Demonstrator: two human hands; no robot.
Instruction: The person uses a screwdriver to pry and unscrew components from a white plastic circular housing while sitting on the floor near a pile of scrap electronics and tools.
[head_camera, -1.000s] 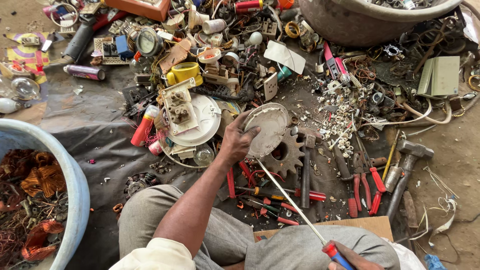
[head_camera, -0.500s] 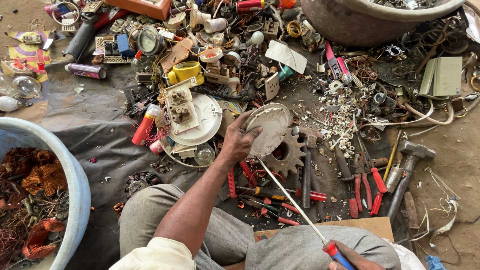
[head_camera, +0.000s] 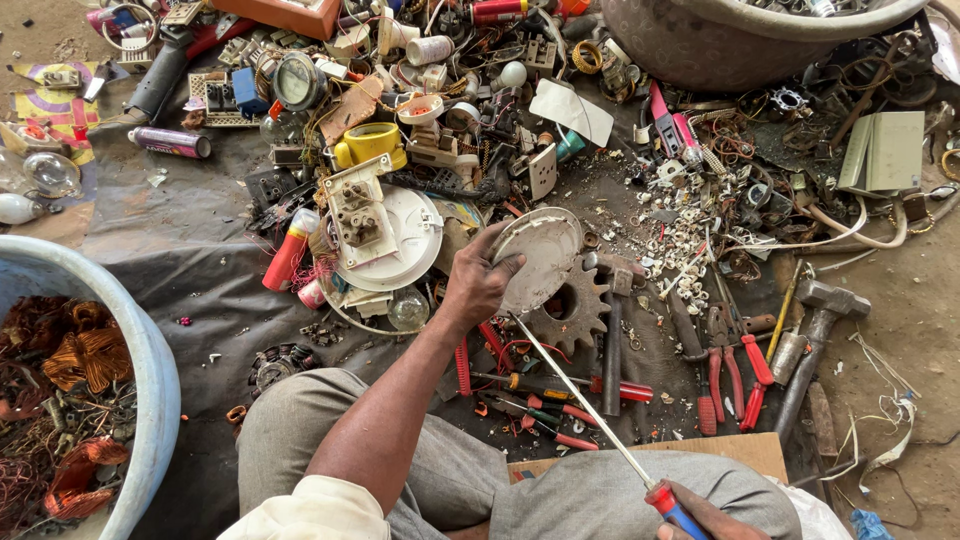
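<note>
Head view: left hand (head_camera: 478, 285) grips a round off-white plastic disc cover (head_camera: 540, 258), tilted over a rusty metal gear (head_camera: 572, 312) mid-scene. Right hand (head_camera: 705, 518), near right, clasps a long screwdriver with red-blue handle (head_camera: 592, 420), tip at the disc.

Round dish (head_camera: 545, 255): dirty white, shallow, tilted on edge, hollow side facing up-right, gripped at its left rim, resting against a rusty gear (head_camera: 570, 310) (toothed, flat on the dark sheet). Screwdriver (head_camera: 590, 415): long thin metal shaft, red-and-blue handle at bottom right, tip pointing up-left, close under the dish's lower rim.
</note>
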